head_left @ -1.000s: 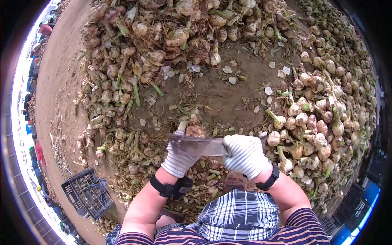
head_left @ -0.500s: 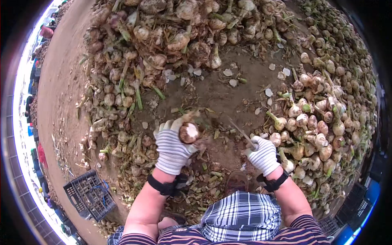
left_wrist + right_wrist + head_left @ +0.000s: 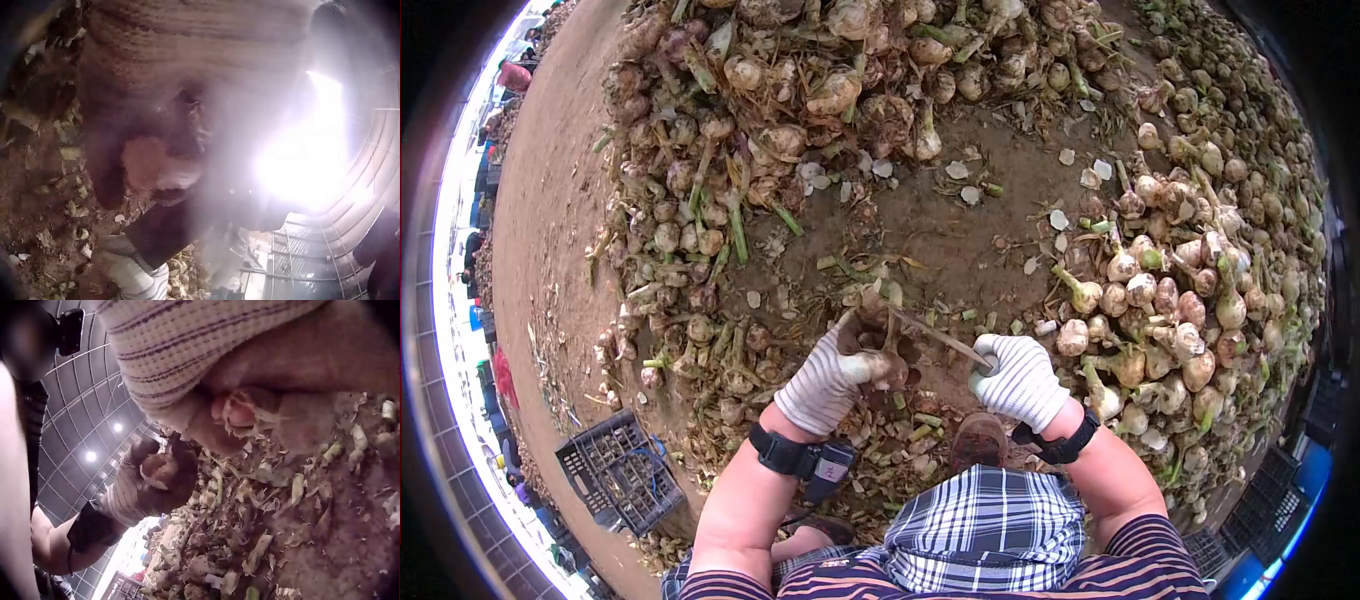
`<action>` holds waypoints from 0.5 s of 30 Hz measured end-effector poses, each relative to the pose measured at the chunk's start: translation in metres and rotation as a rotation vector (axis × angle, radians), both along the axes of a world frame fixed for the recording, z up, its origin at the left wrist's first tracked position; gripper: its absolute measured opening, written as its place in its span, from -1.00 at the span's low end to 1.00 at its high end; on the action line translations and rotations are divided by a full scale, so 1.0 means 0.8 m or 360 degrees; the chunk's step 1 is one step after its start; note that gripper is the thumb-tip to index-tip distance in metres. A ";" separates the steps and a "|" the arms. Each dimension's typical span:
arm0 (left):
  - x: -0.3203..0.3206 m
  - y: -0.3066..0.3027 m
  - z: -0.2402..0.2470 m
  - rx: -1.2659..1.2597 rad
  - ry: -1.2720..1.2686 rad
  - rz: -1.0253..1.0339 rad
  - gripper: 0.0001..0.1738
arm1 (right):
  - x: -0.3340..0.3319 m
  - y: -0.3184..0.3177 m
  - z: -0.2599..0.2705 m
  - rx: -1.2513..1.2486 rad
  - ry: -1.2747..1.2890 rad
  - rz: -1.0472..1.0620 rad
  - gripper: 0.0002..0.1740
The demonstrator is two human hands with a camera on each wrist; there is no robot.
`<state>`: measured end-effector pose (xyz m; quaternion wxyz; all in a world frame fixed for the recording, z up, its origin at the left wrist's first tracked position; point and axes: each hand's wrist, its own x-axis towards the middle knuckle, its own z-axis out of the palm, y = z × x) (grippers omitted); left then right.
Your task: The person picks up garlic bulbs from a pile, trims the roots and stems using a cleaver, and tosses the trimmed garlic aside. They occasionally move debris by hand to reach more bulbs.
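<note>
My left hand [image 3: 825, 380], in a striped knit glove, grips a garlic bulb [image 3: 892, 370] with its stem pointing away from me. The gloved right hand [image 3: 1022, 378] holds a knife [image 3: 945, 340] by its handle, the blade slanting left so that its tip overlaps the stem in the head view. In the right wrist view the left hand [image 3: 125, 494] faces the camera with the bulb [image 3: 161, 470] in its dirty fingers. The dark, broad knife blade [image 3: 162, 231] runs from the right hand [image 3: 134, 275] toward the left one in the left wrist view, where glare washes out much.
A heap of untrimmed garlic [image 3: 830, 90] rises ahead and to the left. On the right lies a pile of garlic bulbs [image 3: 1165, 310]. Cut stems and skins litter the soil [image 3: 960, 230]. A black crate [image 3: 620, 470] stands at the lower left, and a shoe [image 3: 980, 440] shows below the hands.
The knife lay across in front of the left hand, swung off to the right, then came back to the stem. The left hand has turned the bulb from its pale underside to stem outward.
</note>
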<state>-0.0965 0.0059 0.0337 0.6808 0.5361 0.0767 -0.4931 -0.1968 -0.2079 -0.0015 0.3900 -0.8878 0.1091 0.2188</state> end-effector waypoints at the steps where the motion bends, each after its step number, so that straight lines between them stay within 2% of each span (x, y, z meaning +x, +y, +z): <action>1: -0.003 0.000 -0.008 0.0000 0.0001 0.0000 -0.33 | 0.001 0.000 0.001 0.0000 0.0001 0.0000 -0.81; 3: -0.005 -0.005 -0.020 0.0382 -0.0536 -0.0186 -0.50 | 0.001 0.002 0.003 -0.0013 -0.0030 0.0041 -0.78; 4: -0.006 -0.006 -0.019 0.0644 -0.0529 -0.0283 -0.63 | 0.003 0.003 0.006 -0.0012 -0.0028 0.0041 -0.78; 5: -0.008 -0.002 -0.023 0.0646 -0.0527 -0.0285 -0.63 | 0.006 0.003 0.011 -0.0052 -0.0014 0.0096 -0.76; 7: -0.013 0.006 -0.035 0.0963 -0.1514 -0.0451 -0.66 | 0.005 0.003 0.011 -0.0092 0.0003 0.0148 -0.74; 8: -0.012 0.002 -0.022 0.1047 -0.1866 -0.0423 -0.71 | 0.002 0.000 0.006 -0.0125 0.0019 0.0095 -0.77; 9: -0.011 0.001 -0.012 0.1049 -0.1862 -0.0431 -0.71 | -0.003 -0.002 -0.002 -0.0155 0.0036 0.0039 -0.80; 10: -0.010 0.001 -0.002 0.1094 -0.1920 -0.0297 -0.74 | -0.015 -0.011 -0.022 -0.0279 0.0163 0.0049 -0.77; 11: -0.008 0.004 0.003 0.1151 -0.1982 -0.0151 -0.76 | -0.023 -0.021 -0.024 -0.0316 0.0326 0.0108 -0.72; 12: -0.001 0.004 -0.003 0.1293 -0.1992 -0.0159 -0.77 | -0.036 -0.028 -0.041 -0.0351 0.0351 0.0077 -0.66; 13: 0.001 -0.006 -0.013 0.1052 -0.1853 0.0152 -0.80 | -0.047 -0.026 -0.058 -0.0369 0.0395 0.0056 -0.59; 14: 0.002 -0.031 0.010 0.0789 -0.1306 0.0108 -0.76 | -0.048 -0.016 -0.062 -0.0211 0.0477 -0.0149 -0.58; 15: -0.004 -0.050 0.017 0.0463 -0.0984 0.0078 -0.65 | -0.044 -0.010 -0.068 -0.0064 0.0546 -0.0370 -0.58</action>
